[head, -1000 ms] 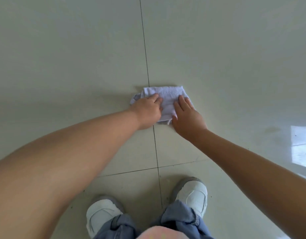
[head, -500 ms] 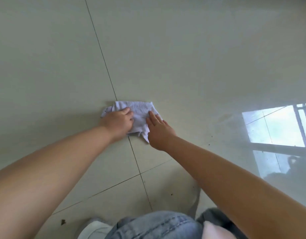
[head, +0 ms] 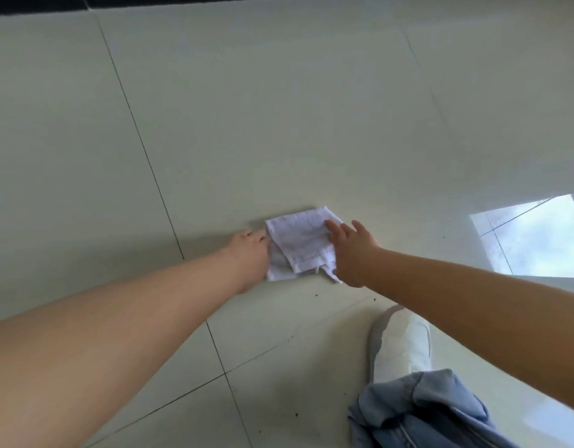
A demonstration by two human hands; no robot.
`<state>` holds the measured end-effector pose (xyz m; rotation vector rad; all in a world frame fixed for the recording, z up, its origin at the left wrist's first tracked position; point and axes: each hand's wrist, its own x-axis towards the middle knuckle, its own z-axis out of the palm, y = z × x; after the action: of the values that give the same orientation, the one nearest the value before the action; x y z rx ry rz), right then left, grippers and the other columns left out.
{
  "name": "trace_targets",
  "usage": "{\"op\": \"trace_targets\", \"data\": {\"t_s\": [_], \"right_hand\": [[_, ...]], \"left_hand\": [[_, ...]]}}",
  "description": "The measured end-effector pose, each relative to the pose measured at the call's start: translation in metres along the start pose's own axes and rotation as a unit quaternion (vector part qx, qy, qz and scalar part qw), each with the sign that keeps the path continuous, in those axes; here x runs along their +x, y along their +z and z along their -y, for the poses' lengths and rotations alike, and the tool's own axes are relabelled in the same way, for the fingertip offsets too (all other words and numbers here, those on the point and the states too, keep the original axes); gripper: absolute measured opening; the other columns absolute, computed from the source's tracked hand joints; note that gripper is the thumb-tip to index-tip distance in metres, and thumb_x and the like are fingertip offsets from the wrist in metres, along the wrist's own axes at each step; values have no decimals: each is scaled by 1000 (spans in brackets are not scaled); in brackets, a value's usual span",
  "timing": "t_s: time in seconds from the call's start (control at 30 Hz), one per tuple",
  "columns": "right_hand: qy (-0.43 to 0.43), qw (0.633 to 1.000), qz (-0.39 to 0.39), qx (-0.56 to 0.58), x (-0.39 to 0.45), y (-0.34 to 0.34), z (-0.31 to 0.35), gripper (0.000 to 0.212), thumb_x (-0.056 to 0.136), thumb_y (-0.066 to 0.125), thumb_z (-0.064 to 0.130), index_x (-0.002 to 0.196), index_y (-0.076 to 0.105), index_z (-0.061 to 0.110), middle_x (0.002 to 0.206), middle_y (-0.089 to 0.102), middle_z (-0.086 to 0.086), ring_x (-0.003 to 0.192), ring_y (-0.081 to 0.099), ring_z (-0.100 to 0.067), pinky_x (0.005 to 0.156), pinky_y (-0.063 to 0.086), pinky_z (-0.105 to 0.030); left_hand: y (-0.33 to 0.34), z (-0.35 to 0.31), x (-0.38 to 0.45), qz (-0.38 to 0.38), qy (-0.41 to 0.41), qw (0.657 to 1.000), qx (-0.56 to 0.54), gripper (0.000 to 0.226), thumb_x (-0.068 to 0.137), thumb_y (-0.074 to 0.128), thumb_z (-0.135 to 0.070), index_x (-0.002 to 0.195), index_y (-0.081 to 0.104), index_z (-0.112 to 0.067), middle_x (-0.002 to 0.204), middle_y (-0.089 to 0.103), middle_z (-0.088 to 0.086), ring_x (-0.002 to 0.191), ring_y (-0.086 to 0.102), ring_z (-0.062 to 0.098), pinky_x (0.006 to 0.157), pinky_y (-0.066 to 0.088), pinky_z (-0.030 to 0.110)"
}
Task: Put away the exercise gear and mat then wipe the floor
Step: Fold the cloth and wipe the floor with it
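Wipe step in hand: folded cloth (head: 300, 245) flat on tile floor (head: 279, 124), left hand (head: 250, 250) at its edge, grip unclear, right hand (head: 352, 250) w/ fingers straight pressing it; next stroke likely needs even pressure toward specks (head: 316, 295).

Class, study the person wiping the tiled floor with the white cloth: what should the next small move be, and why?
Probably slide the white cloth toward the body and to the person's right, over the dark specks lying just short of it. The left hand sits at the cloth's left edge and the right hand presses its right side with straight fingers, so both can push it over the floor.
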<state>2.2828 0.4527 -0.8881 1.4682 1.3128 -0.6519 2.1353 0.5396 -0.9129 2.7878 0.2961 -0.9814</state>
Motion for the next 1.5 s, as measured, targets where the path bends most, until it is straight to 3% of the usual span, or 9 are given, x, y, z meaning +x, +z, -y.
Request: {"op": "trace_targets", "data": {"t_s": [0.2,0.5,0.67,0.8,1.1,1.17,1.23,1.37,1.5], "right_hand": [[-63,981,-98,154,18,30,-47,53,99,29,22,148,19,5,159,-9,-10,148,-4,-16,120,1,-34],[-48,950,-156,265,20,69,-43,60,101,22,31,149,-6,7,157,-19,-5,147,-11,-15,118,-12,-31],[-11,958,-124,257,9,104,-66,94,64,-22,48,149,-6,9,158,-18,-2,147,-11,-13,117,-12,-33],[55,956,-97,271,11,122,-101,61,99,10,40,149,-6,9,158,-17,-2,148,-9,-12,120,-5,-33],[-36,946,-174,272,63,48,-149,57,101,25,24,150,-2,10,159,-14,0,148,-5,-13,120,1,-32],[-55,936,-205,281,78,10,-131,56,101,24,25,150,0,10,159,-13,0,148,-6,-14,120,1,-33],[-80,928,-233,278,92,-30,-106,57,101,24,27,150,1,9,159,-11,-1,148,-6,-14,120,0,-34],[-166,916,-254,263,93,-75,-44,56,100,26,33,150,3,19,158,-15,-7,147,-11,-21,119,-5,-36],[-202,929,-230,208,80,-49,-22,63,94,6,49,150,1,21,156,-21,-7,146,-16,-20,116,-13,-32]], "left_hand": [[-43,-33,57,-33,-19,998,-40,39,98,34,-15,135,37,-2,145,32,16,141,23,29,114,24,35],[-31,-61,64,0,-66,991,-114,53,102,18,-9,150,-1,1,159,-9,15,149,-11,27,121,0,34],[-42,-92,91,-34,-37,989,-140,53,102,19,-12,150,-1,0,160,-8,12,149,-11,25,121,-3,33],[-61,-130,134,-41,-59,974,-213,55,103,21,-16,150,0,3,160,-5,10,149,-10,23,121,-3,36],[-82,-60,151,-119,-171,950,-231,49,101,24,-19,143,30,4,156,21,17,147,17,25,121,16,38],[-75,-24,142,-170,-191,948,-191,48,84,33,-20,104,71,3,118,67,18,115,64,24,93,53,29],[-46,14,128,-176,-220,946,-158,47,67,32,-21,76,75,-2,82,76,12,79,76,24,59,59,27],[-2,58,70,-172,-267,939,-129,38,71,32,-23,98,45,1,89,73,25,83,74,36,58,61,40],[16,46,42,-190,-241,945,-113,46,68,32,-15,100,61,1,90,76,19,83,74,34,57,60,39]]}}
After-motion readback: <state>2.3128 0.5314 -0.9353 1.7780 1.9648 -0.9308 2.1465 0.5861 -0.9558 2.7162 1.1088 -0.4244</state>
